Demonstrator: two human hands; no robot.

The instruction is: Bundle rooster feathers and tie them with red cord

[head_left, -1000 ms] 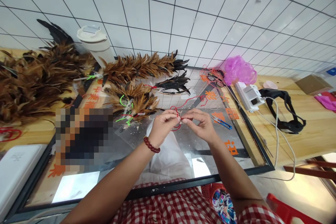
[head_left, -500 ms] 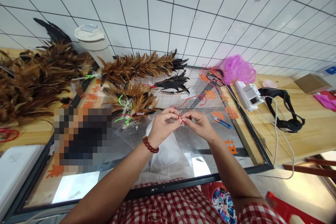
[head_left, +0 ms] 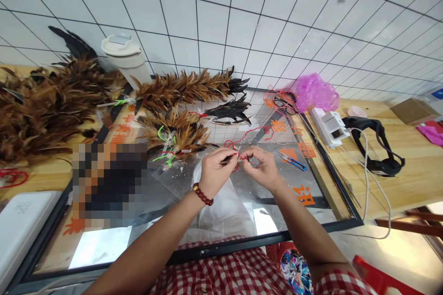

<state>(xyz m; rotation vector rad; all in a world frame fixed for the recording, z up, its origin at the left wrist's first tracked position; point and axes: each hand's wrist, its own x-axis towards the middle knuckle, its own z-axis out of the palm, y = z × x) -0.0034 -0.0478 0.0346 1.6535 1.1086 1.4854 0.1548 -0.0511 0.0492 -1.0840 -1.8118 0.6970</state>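
Observation:
My left hand point(head_left: 218, 168) and my right hand point(head_left: 261, 166) meet over the glass panel, each pinching a piece of red string point(head_left: 230, 142). From the fingers the string trails back across the glass in loose curls. A small dark feather or shadow shows inside the left hand's grip; I cannot tell which. Left of my hands lies a bundle of brown feathers point(head_left: 188, 134) with green ties. Behind it are a black feather bunch point(head_left: 230, 109) tied in red and a long brown feather strand point(head_left: 187, 87). Blue thread snips point(head_left: 293, 161) lie to the right.
A white tumbler point(head_left: 126, 57) stands by the tiled wall, near a large feather pile point(head_left: 44, 110). Rightward are glasses point(head_left: 285, 105), a pink plastic bag point(head_left: 316, 92), a white power strip point(head_left: 327, 126) with cables and a black head strap point(head_left: 375, 147). A black frame point(head_left: 270, 238) edges the glass.
Both hands stay together at the string, but the fingers have shifted. My left wrist has turned, bringing the back of the hand more into view. The camera has moved slightly.

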